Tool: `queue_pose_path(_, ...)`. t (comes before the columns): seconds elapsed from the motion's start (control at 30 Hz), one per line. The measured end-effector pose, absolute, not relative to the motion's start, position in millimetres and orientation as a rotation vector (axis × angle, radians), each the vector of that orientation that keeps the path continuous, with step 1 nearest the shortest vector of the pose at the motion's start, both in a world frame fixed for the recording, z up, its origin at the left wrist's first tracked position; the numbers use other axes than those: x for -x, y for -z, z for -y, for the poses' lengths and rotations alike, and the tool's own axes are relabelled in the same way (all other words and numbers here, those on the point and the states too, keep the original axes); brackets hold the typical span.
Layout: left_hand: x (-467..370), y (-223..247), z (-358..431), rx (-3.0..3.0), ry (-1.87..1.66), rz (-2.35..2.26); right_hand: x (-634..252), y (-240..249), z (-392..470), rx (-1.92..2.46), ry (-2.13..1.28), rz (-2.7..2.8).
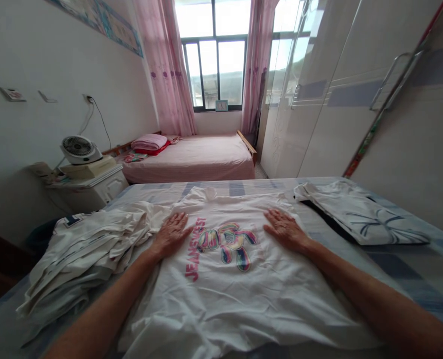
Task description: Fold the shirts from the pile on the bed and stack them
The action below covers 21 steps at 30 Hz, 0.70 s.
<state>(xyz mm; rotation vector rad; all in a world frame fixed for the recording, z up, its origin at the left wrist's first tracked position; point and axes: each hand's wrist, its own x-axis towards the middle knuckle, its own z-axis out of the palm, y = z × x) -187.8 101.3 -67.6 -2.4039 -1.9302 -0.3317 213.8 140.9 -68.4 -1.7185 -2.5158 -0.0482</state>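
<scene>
A white T-shirt [221, 299] with a colourful printed figure and pink lettering lies spread across the bed in front of me, its fabric lightly wrinkled. My left hand [172, 233] rests flat on its left part, beside the lettering, fingers stretched out. On the right of the print, my right hand [283, 229] also presses flat on the cloth with fingers extended. Neither hand grips anything. To the left lies a loose heap of white and grey clothes [90, 254]. Folded white and dark garments [371, 214] lie to the right.
The bed [397, 264] has a blue-and-white checked sheet. Beyond it stands a second bed [206, 159] with a pink cover. A white fan [81, 149] sits on a box on the bedside cabinet [98, 192] at left. Tall glossy wardrobes [326, 65] line the right side.
</scene>
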Motion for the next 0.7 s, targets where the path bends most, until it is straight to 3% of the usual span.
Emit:
queue_pose_path(0.17,215.8,57.2,-104.3,2.459,0.547,1.956,-256.9,64.9,-157.4,2.012,0.142,2.323)
queue_pose_path(0.27,211.4,51.0,-100.9,2.377,0.591,1.945,-237.4,61.6,-156.3,1.793,0.256,2.375)
queue_pose_path(0.4,202.4,56.8,-94.4,2.358,0.520,2.015,-210.1,69.1,-158.8,1.505,0.118,2.622)
queue_pose_path(0.7,233.5,29.4,-90.0,1.989,0.686,2.373,-267.0,57.4,-181.6,2.138,0.072,2.054)
